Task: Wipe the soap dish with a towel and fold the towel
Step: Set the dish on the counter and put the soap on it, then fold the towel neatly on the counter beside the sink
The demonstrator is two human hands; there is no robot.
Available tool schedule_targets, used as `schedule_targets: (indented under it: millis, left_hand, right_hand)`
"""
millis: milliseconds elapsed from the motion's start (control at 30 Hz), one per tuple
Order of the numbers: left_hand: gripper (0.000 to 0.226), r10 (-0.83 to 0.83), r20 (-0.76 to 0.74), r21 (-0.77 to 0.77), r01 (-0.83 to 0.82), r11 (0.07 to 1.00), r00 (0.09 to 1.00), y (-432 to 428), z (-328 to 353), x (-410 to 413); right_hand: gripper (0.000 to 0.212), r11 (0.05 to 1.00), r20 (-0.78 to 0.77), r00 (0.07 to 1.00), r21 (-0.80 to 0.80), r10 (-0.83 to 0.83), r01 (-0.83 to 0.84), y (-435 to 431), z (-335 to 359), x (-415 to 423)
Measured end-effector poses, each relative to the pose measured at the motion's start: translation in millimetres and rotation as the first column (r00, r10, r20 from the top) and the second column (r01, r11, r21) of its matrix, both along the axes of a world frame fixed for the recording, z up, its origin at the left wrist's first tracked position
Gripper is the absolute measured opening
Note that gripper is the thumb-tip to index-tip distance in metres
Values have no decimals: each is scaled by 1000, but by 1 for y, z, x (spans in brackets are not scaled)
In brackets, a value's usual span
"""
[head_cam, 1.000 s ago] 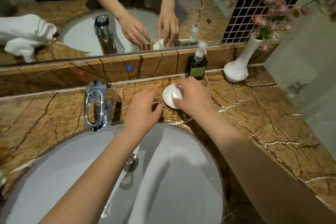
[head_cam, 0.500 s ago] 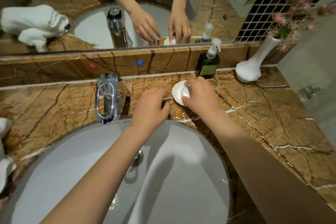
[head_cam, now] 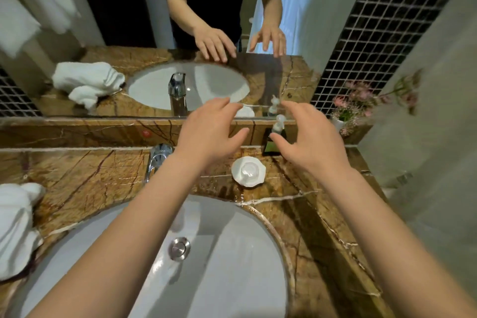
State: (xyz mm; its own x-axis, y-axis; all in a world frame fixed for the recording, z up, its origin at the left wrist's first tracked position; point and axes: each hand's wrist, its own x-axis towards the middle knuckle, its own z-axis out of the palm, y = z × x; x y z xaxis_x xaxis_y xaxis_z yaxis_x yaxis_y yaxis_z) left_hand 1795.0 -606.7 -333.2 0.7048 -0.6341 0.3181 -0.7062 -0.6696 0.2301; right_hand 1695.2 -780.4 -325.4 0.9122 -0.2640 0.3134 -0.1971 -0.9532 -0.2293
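Note:
A white soap dish (head_cam: 248,171) with a small round soap on it sits on the brown marble counter behind the basin. My left hand (head_cam: 206,131) hovers above and to the left of the dish, fingers spread, holding nothing. My right hand (head_cam: 307,139) hovers above and to the right of it, also open and empty. A crumpled white towel (head_cam: 15,224) lies on the counter at the far left edge, away from both hands.
A white oval basin (head_cam: 219,266) with a metal drain fills the near centre. A chrome tap (head_cam: 157,160) stands behind it. A dark pump bottle (head_cam: 273,142) and a white vase of pink flowers (head_cam: 346,116) stand against the mirror ledge at the right.
Both hands have lifted off the soap dish and spread open above it; the right hand let go of the soap. The view has tilted upward, so more of the mirror shows.

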Motion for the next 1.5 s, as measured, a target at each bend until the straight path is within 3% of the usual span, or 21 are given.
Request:
schedule_targets:
  millis: [400, 733, 933, 1100, 1267, 1500]
  left_hand:
    - [52, 23, 32, -39, -21, 999, 999, 36, 16, -31]
    - [53, 212, 50, -55, -209, 976, 976, 195, 19, -35]
    - [53, 471, 37, 20, -472, 881, 881, 339, 9, -39]
    - [54, 618, 2, 24, -618, 786, 786, 410, -5, -48]
    - [53, 696, -45, 57, -694, 718, 716, 446, -29, -55]
    - [50, 715, -88, 104, -708, 699, 693, 463, -75, -41]
  right_hand:
    - [63, 1000, 31, 999, -25, -7, 8, 38, 18, -20]
    - [61, 983, 38, 982, 9, 183, -183, 187, 11, 20]
    - [58, 914, 49, 916, 59, 398, -400, 308, 1, 55]
    - [61, 831, 13, 834, 72, 552, -551, 387, -15, 81]
    - [61, 746, -23, 750, 127, 661, -654, 435, -38, 98]
    - [57, 699, -93, 693, 125, 715, -704, 468, -86, 116]
